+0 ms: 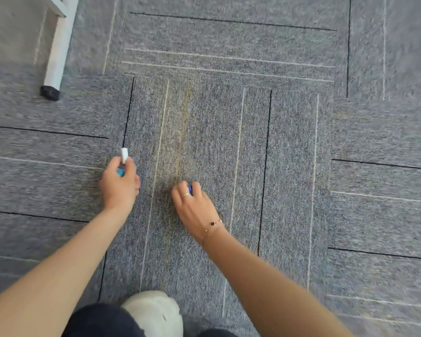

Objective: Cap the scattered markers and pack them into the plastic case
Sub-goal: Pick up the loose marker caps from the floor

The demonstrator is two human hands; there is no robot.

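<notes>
An office, by its grey carpet tiles (pixel 229 122) and white metal desk leg (pixel 58 47).

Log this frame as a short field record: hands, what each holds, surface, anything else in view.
left hand: grips a marker, its white end sticking out above the fingers
right hand: fingers curled over a small blue object on the carpet
surface: grey carpet
plastic case: not in view
other: white furniture leg, upper left

Even, bright, diffuse lighting; only faint shadows on the grey striped carpet tiles (pixel 229 142). Motion blur softens the whole frame, strongest toward its edges; no glare.
</notes>
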